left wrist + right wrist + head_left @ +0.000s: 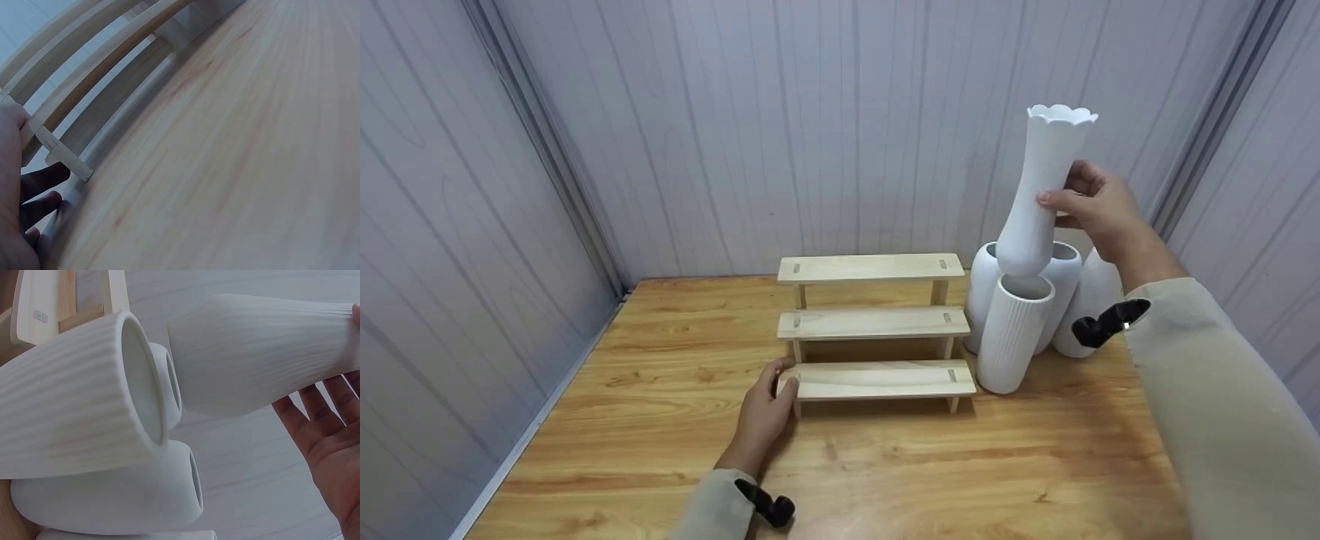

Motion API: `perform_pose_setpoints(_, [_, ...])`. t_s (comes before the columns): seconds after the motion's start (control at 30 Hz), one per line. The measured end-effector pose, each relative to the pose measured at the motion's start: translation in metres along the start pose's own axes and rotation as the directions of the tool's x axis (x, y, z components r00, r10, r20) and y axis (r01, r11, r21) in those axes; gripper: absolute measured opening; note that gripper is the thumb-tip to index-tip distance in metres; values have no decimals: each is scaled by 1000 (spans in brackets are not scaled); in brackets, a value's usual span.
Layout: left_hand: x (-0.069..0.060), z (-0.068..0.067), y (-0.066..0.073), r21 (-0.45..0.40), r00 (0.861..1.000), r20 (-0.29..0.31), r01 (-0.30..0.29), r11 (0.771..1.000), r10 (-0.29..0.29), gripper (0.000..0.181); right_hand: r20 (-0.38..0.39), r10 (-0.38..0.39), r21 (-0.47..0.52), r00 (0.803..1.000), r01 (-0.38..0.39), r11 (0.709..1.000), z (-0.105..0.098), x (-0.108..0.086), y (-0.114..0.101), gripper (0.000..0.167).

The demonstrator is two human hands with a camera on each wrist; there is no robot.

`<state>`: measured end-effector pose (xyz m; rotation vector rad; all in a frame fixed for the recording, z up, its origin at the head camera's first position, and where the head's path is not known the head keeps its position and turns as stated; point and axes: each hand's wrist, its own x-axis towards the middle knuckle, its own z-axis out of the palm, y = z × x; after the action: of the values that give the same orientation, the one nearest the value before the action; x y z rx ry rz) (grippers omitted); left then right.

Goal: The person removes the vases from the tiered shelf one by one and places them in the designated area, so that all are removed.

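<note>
My right hand (1102, 206) grips a tall white vase (1039, 187) with a scalloped rim and narrow neck, held tilted in the air above the other vases. In the right wrist view its ribbed body (253, 354) lies between thumb and fingers. My left hand (765, 405) holds the left end of the lowest step of a three-tier wooden stand (877, 381). The left wrist view shows its fingers (42, 211) by the stand's short leg (67, 154); part of that hand is out of frame.
Right of the stand, a ribbed cylindrical white vase (1009, 337) stands in front of several other white vases, among them one (981, 300) close beside the shelves. The wood-grain table (660, 420) meets pale panelled walls (720, 135) at the back and sides.
</note>
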<state>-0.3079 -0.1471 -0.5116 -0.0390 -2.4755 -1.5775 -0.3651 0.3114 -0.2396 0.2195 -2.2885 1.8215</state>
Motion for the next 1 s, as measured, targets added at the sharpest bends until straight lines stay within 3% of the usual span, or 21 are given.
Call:
perform_pose_setpoints(0.23, [1,2,1,18,1000,-5,-6,1000,6,32,-6,29,-59,1000,-29,998,-11,-6,0,75])
perform_pose_setpoints(0.47, [3,4,0,-31,999,41,-7,1000,8,33,-11,4,-49,1000,-4,999,-23,-14,0,73])
perform_pose_setpoints(0.87, [5,5,5,-41,999,41,6,999,-4,33,-62,1,-69,998,-5,998,-45,-19,3,73])
perform_pose_setpoints(1.0, [6,6,3,-12,1000,11,-2,1000,2,33,-76,-3,-72,997,-2,997,-49,-21,4,72])
